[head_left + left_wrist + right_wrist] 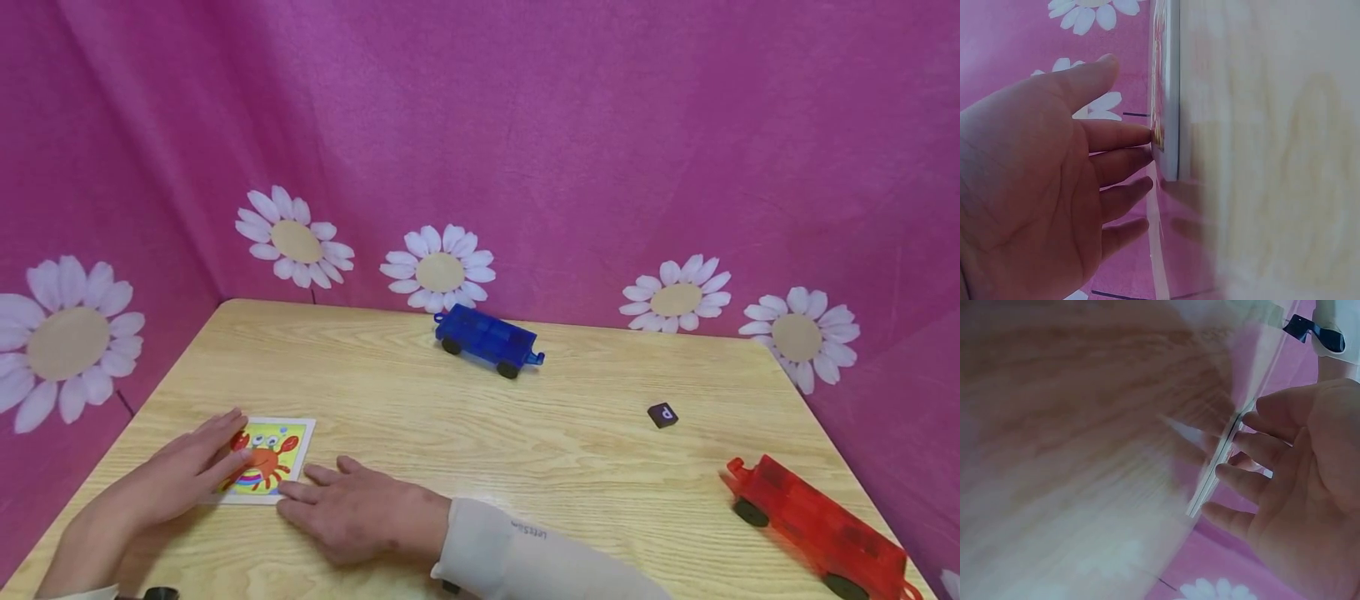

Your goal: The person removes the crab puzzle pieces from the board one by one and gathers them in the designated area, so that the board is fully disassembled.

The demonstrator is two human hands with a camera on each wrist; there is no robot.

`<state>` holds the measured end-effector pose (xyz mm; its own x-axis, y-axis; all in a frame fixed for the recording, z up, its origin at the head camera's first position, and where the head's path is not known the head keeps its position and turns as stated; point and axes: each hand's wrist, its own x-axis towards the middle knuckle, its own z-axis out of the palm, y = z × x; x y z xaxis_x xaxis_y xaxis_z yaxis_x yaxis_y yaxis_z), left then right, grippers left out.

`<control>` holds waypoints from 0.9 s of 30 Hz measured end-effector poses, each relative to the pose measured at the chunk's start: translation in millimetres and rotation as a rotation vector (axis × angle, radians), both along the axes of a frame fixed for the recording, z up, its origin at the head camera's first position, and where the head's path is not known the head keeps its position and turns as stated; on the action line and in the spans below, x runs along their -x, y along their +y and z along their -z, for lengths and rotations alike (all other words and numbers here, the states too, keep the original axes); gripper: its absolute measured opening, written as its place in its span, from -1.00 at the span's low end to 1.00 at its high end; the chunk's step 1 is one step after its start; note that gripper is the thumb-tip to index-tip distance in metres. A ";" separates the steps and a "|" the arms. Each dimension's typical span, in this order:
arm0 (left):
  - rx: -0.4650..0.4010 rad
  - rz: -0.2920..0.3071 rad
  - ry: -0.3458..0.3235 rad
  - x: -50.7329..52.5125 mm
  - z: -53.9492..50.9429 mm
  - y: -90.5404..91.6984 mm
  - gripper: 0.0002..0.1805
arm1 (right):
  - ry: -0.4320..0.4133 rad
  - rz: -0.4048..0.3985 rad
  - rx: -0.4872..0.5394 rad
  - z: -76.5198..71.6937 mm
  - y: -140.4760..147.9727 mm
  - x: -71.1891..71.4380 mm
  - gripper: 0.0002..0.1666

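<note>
A square picture tile [270, 462] with a red crab on yellow and a white border lies on the left part of the wooden table. My left hand [168, 479] is at its left side, fingers extended and thumb reaching over the picture. The left wrist view shows that hand's fingertips touching the tile's edge [1172, 119]. At the lower right corner, my right hand [367, 512] lies palm down with its fingers loosely stretched toward the tile. In the right wrist view those fingertips [1225, 472] are at the tile's thin edge. Neither hand curls round anything.
At the table's back stands a blue toy wagon [483, 337] with black wheels. A red toy wagon [825, 525] stands at the right edge. Between them lies a small dark lettered tile [663, 415]. Pink flowered cloth [570, 150] hangs behind the table [525, 450] and at its sides.
</note>
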<state>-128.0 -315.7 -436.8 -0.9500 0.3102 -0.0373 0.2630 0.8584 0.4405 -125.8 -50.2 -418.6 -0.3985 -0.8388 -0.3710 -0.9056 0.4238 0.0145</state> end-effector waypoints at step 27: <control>0.030 0.159 -0.118 29.8 -19.2 92.5 -0.11 | -0.137 0.099 0.209 -16.0 113.4 16.2 -0.51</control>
<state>-157.8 -223.2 -417.6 -0.8776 0.4531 -0.1568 0.3444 0.8232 0.4513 -142.0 63.1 -402.6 -0.4399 -0.8625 -0.2503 -0.8473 0.4910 -0.2027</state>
